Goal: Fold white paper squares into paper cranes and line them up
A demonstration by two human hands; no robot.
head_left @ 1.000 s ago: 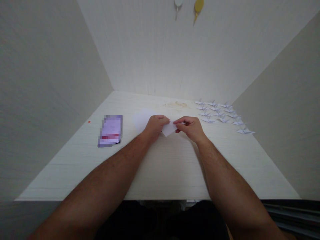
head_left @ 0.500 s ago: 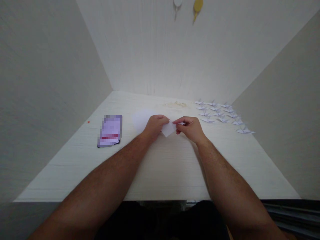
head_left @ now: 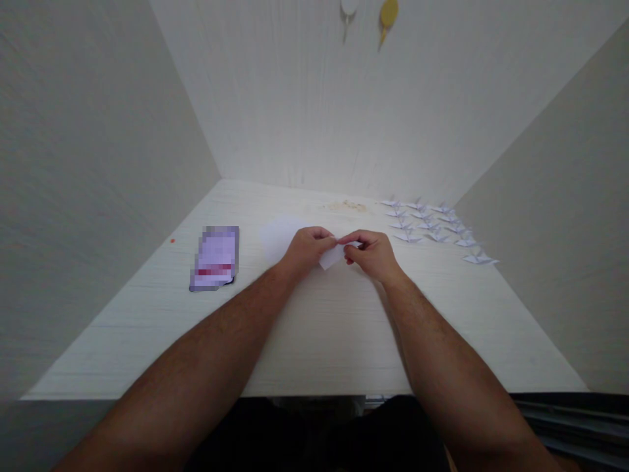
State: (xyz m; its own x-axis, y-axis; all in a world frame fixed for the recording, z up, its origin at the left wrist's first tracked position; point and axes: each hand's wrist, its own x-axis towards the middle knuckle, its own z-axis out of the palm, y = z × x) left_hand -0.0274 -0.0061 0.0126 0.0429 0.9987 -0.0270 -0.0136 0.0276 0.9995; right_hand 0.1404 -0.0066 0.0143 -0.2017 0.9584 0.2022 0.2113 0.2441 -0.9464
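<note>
Between my two hands is a small piece of folded white paper [head_left: 332,257], held a little above the table. My left hand [head_left: 310,248] is closed on its left side, thumb and fingers pinching near the upper edge. From the other side, my right hand [head_left: 369,252] pinches the paper's right part, its index finger stretched along the top toward my left thumb. The fingertips of both hands nearly meet there. Much of the paper's outline is hidden behind the fingers.
White paper [head_left: 276,237] lies on the table [head_left: 324,334] behind my left hand. A phone [head_left: 216,257] with a blurred screen rests at left. Several folded paper cranes [head_left: 432,226] stand in rows at back right. Walls enclose three sides; two hooks [head_left: 388,14] hang on the back one.
My fingertips have come closer together along the paper's top edge, and less of the paper shows between them. The phone and the cranes have stayed in place.
</note>
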